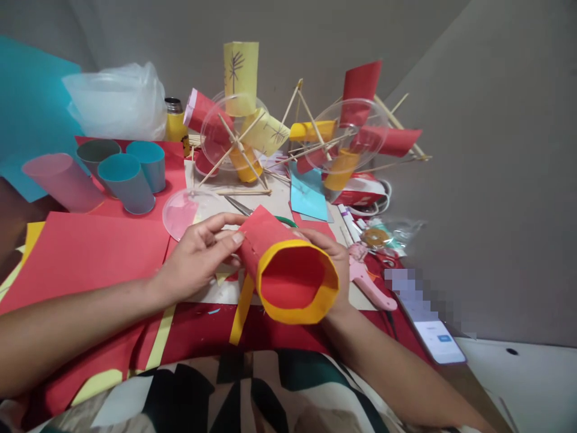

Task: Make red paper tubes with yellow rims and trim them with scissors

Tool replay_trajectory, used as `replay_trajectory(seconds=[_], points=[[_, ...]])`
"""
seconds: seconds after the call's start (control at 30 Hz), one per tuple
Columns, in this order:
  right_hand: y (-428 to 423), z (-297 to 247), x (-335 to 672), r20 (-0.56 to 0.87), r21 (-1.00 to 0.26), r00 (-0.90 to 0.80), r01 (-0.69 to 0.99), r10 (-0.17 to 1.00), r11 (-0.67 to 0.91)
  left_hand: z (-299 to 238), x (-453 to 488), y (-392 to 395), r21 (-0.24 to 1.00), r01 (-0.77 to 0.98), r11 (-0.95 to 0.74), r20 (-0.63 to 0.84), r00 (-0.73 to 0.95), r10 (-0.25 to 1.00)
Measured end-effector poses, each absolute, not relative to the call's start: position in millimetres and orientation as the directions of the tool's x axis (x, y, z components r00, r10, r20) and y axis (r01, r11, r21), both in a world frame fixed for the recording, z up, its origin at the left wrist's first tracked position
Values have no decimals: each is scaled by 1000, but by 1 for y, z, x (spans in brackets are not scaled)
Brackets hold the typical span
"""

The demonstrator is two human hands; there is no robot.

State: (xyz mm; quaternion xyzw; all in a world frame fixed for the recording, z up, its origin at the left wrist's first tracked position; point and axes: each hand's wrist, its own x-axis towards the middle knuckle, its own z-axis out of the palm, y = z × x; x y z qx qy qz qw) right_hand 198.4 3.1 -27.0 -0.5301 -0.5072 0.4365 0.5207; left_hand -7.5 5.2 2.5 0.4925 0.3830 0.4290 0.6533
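Observation:
A red paper tube (pixel 252 246) with a yellow folded paper rim is held between both hands, its open end tilted toward me. My left hand (pixel 205 252) pinches the tube's left edge between thumb and fingers. Around its right side curls my right hand (pixel 333 264), its fingers partly hidden behind the tube. A loose yellow paper strip (pixel 242 313) hangs below the tube on the left. Scissors (pixel 238 205) with a green handle lie behind the tube. Left of them rests a clear plastic disc (pixel 174 210).
Two stick-and-disc wheels with paper tubes (pixel 238 144) (pixel 351 135) stand at the back. Several paper cups (pixel 130 180) sit left, behind red paper sheets (pixel 99 252). A pink glue gun (pixel 372 285), a tape roll (pixel 376 237) and a phone (pixel 435 340) lie right.

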Motion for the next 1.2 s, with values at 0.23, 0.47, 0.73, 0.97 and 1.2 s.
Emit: replay_trajectory(seconds=[0.23,0.47,0.73,0.97,1.2], points=[[-7,-14,198,200,-980,97,17,975,199,7,-6,-6,973,-230,7,70,327,942],[-6,-9,204,224,-974,-68,-36,972,221,10,-12,-5,993,-31,-116,119,379,918],[2,-1,208,427,-901,-183,-5,886,433,17,-12,-4,959,66,-276,232,378,896],[1,0,210,493,-864,-228,-15,840,503,19,-14,-6,945,76,-317,268,370,890],[0,2,209,258,-966,-233,-66,937,250,18,-14,-5,941,94,-326,278,337,900]])
